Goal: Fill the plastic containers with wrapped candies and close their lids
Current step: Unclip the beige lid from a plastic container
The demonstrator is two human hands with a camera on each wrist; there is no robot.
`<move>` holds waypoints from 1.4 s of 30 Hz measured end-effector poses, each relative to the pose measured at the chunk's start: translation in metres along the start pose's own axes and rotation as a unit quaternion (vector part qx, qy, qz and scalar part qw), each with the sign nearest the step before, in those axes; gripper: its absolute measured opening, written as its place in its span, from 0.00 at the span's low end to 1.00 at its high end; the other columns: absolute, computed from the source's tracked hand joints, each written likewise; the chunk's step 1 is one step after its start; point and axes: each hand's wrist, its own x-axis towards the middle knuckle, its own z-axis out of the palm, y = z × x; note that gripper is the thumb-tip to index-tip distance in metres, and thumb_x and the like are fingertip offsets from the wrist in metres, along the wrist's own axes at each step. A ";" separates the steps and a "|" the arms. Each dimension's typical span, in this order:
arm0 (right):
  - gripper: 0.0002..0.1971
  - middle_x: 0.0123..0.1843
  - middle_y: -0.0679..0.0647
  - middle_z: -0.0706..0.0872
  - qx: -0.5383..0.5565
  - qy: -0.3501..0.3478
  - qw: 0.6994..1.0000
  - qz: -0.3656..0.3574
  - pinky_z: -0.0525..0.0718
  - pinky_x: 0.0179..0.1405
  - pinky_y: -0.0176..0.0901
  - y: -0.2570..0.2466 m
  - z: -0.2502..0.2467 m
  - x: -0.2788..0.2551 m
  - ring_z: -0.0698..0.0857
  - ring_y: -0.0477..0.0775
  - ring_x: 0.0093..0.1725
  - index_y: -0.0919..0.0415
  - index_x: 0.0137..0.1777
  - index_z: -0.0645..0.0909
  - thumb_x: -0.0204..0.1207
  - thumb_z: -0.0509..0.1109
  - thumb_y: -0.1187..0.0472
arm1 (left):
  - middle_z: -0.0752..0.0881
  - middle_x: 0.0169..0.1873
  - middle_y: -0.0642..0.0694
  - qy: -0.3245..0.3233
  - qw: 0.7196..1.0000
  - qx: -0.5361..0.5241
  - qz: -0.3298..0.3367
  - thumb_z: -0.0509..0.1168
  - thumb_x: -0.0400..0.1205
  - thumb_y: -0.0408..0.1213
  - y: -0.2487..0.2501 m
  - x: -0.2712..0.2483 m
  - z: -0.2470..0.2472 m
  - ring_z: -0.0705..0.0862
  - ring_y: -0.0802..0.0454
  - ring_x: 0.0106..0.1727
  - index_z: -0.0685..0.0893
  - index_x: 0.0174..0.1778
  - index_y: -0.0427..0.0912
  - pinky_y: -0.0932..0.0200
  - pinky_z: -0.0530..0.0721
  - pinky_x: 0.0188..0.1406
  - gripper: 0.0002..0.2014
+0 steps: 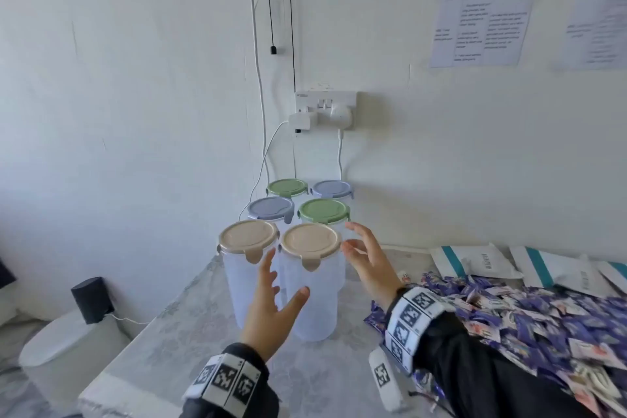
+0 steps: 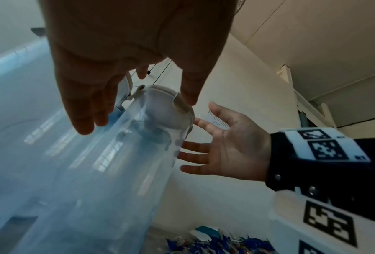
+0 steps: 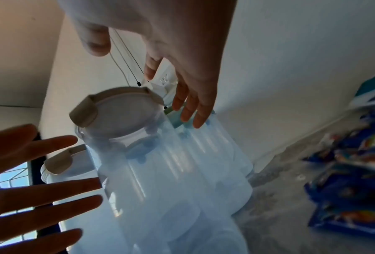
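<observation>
Several tall clear plastic containers with closed lids stand grouped at the table's back. The nearest, with a beige lid (image 1: 311, 242), sits between my hands; its body (image 1: 315, 302) looks empty. My left hand (image 1: 271, 302) is spread open in front of it on its left side, with a small gap. My right hand (image 1: 364, 256) is open beside its upper right, fingers near the lid rim (image 3: 125, 111). A second beige-lidded container (image 1: 247, 236) stands to the left. Wrapped candies (image 1: 529, 312) in purple and white lie heaped at the right.
Behind stand two green-lidded (image 1: 324, 210) and two blue-lidded containers (image 1: 270, 209). White envelopes (image 1: 475, 261) lie at the back right. A wall socket with plugs (image 1: 325, 110) and hanging cables are above. A black speaker (image 1: 91, 300) sits off the table's left edge.
</observation>
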 end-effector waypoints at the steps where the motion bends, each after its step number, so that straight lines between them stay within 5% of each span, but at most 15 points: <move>1: 0.19 0.64 0.40 0.76 0.012 -0.003 1.000 0.003 0.73 0.56 0.30 -0.001 0.007 0.004 0.76 0.36 0.62 0.33 0.62 0.67 0.71 0.61 0.38 | 0.68 0.69 0.49 -0.011 1.000 -0.009 0.016 0.68 0.78 0.39 -0.001 0.003 0.000 0.69 0.55 0.65 0.52 0.73 0.67 0.49 0.73 0.68 0.37; 7: 0.13 0.61 0.35 0.79 -0.006 0.014 1.000 0.002 0.75 0.63 0.38 0.009 0.026 0.007 0.80 0.46 0.64 0.38 0.58 0.74 0.79 0.69 0.57 | 0.71 0.65 0.49 -0.040 0.998 -0.021 0.049 0.67 0.80 0.36 -0.005 0.018 0.002 0.74 0.53 0.63 0.58 0.69 0.64 0.61 0.73 0.56 0.30; 11: 0.13 0.59 0.31 0.80 -0.047 0.038 0.998 -0.030 0.76 0.57 0.29 -0.001 0.015 -0.005 0.80 0.39 0.61 0.37 0.55 0.77 0.72 0.71 0.46 | 0.78 0.57 0.50 -0.040 0.997 -0.002 0.071 0.68 0.79 0.38 -0.004 0.020 -0.003 0.82 0.55 0.54 0.63 0.62 0.66 0.74 0.78 0.39 0.25; 14: 0.11 0.56 0.31 0.82 -0.071 0.041 0.996 -0.044 0.76 0.53 0.24 -0.015 0.001 -0.022 0.82 0.41 0.59 0.38 0.55 0.79 0.73 0.73 0.49 | 0.80 0.52 0.53 -0.064 0.994 -0.005 0.091 0.67 0.80 0.39 0.004 0.013 -0.008 0.83 0.61 0.48 0.65 0.57 0.68 0.79 0.78 0.35 0.21; 19: 0.19 0.53 0.30 0.82 -0.107 0.050 0.992 -0.041 0.82 0.49 0.36 -0.032 -0.021 -0.058 0.84 0.45 0.50 0.33 0.55 0.80 0.64 0.70 0.31 | 0.84 0.47 0.52 -0.079 0.988 0.005 0.135 0.67 0.79 0.37 0.014 -0.011 -0.012 0.85 0.63 0.46 0.69 0.56 0.66 0.72 0.81 0.43 0.20; 28: 0.24 0.53 0.35 0.81 -0.061 0.030 0.997 -0.030 0.84 0.39 0.32 -0.040 -0.030 -0.110 0.84 0.42 0.49 0.34 0.55 0.80 0.60 0.70 0.28 | 0.84 0.43 0.52 -0.112 0.977 0.024 0.177 0.67 0.78 0.38 0.014 -0.048 -0.013 0.85 0.62 0.48 0.71 0.57 0.65 0.73 0.81 0.44 0.19; 33: 0.27 0.55 0.35 0.82 -0.043 0.025 0.999 -0.006 0.83 0.36 0.32 -0.031 -0.027 -0.120 0.84 0.42 0.50 0.33 0.54 0.81 0.57 0.70 0.24 | 0.84 0.46 0.61 -0.116 0.975 0.031 0.187 0.65 0.77 0.46 0.005 -0.055 -0.014 0.84 0.63 0.54 0.71 0.55 0.71 0.75 0.78 0.52 0.16; 36: 0.22 0.57 0.42 0.84 -0.053 0.039 0.998 -0.005 0.87 0.42 0.42 -0.032 -0.028 -0.124 0.85 0.45 0.51 0.35 0.54 0.83 0.63 0.68 0.28 | 0.81 0.55 0.68 -0.094 0.975 0.016 0.201 0.67 0.75 0.52 0.003 -0.058 -0.016 0.79 0.66 0.63 0.73 0.55 0.70 0.77 0.74 0.59 0.15; 39: 0.15 0.52 0.38 0.87 -0.061 0.067 0.996 -0.001 0.87 0.46 0.46 -0.037 -0.030 -0.125 0.85 0.45 0.52 0.36 0.51 0.87 0.70 0.63 0.38 | 0.84 0.55 0.62 -0.113 0.975 -0.046 0.187 0.62 0.71 0.50 0.007 -0.059 -0.017 0.81 0.61 0.63 0.78 0.51 0.65 0.70 0.79 0.58 0.12; 42: 0.09 0.47 0.38 0.88 -0.068 0.063 0.996 0.005 0.82 0.46 0.34 -0.044 -0.031 -0.124 0.85 0.41 0.47 0.39 0.50 0.89 0.74 0.68 0.48 | 0.87 0.47 0.54 -0.109 0.975 -0.107 0.160 0.60 0.70 0.49 0.012 -0.056 -0.016 0.84 0.59 0.56 0.82 0.43 0.55 0.64 0.83 0.52 0.09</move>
